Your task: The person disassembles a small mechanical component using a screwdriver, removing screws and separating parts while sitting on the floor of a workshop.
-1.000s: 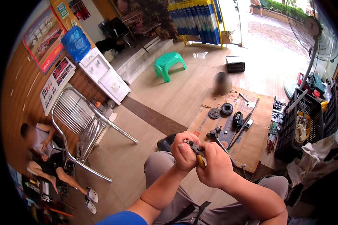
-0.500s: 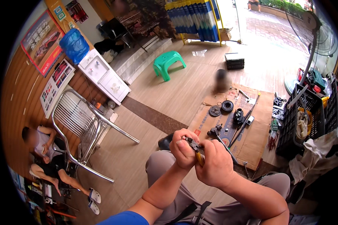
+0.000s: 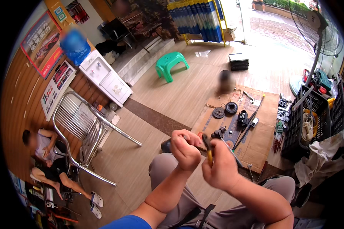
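Note:
In front of my lap, my right hand [image 3: 223, 166] is closed around a pair of pliers [image 3: 210, 156] with yellow handles; their dark jaws point up and away from me. My left hand [image 3: 185, 152], just to the left, has its fingers pinched together. A small dark piece shows at its fingertips, too small to name. A gap separates the pliers' jaws from the left fingers. Past the hands, a flattened cardboard sheet [image 3: 263, 143] lies on the floor. It bears a black ring [image 3: 231, 108], a round disc [image 3: 218, 113], a dark metal part [image 3: 242, 118] and a long thin rod [image 3: 239, 140].
Black plastic crates [image 3: 294, 131] with cables and rags stand at the right, below a fan [image 3: 318, 23]. A green stool [image 3: 172, 63] is ahead. A metal bench [image 3: 78, 118] and a water dispenser [image 3: 105, 78] are at the left, where a person [image 3: 46, 150] sits.
My hands have moved apart; the pliers have come away from the left fingers and shifted slightly right. The left hand has turned, its fingers still pinched.

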`<state>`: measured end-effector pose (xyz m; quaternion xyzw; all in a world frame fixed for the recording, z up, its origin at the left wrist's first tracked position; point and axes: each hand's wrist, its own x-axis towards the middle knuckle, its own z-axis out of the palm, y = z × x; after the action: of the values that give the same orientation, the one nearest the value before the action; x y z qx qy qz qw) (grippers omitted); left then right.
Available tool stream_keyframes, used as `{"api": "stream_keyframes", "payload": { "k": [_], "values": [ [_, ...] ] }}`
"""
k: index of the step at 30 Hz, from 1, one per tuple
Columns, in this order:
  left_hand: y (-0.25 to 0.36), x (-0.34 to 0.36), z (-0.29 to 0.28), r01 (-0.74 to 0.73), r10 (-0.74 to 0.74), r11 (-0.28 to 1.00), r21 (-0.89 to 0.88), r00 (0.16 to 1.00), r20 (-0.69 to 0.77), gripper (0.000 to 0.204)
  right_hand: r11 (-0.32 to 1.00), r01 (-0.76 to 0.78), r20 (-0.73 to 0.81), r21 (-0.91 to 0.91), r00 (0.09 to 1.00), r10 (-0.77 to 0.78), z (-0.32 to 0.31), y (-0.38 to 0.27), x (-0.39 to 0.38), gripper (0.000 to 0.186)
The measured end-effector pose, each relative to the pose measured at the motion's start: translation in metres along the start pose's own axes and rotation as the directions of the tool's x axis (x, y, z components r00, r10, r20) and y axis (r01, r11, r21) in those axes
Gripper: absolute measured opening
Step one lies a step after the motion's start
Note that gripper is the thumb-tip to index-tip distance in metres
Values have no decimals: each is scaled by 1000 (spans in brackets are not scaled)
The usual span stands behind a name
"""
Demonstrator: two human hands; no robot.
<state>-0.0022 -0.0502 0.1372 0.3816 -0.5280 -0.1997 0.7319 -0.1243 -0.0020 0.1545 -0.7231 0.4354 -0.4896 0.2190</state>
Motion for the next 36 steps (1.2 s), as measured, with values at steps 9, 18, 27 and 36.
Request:
{"api": "stream_keyframes", "payload": {
  "k": [9, 18, 27, 36],
  "values": [
    [0, 1, -7, 333, -262, 882, -334, 935, 239, 52, 934, -296, 88, 202, 955, 283, -23, 10, 20, 39],
    [-13, -3, -14, 430, -349, 833, -348, 897, 272, 54, 981, -179, 234, 75, 959, 157, -24, 22, 16, 44],
    [-21, -7, -20, 358, -266, 902, -243, 901, 342, 58, 974, 82, 283, -209, 959, -20, -22, 18, 19, 46],
    [-20, -9, -20, 362, -265, 908, -210, 886, 381, 59, 972, 51, 309, -228, 951, 22, -23, 16, 18, 41]
  ]
}}
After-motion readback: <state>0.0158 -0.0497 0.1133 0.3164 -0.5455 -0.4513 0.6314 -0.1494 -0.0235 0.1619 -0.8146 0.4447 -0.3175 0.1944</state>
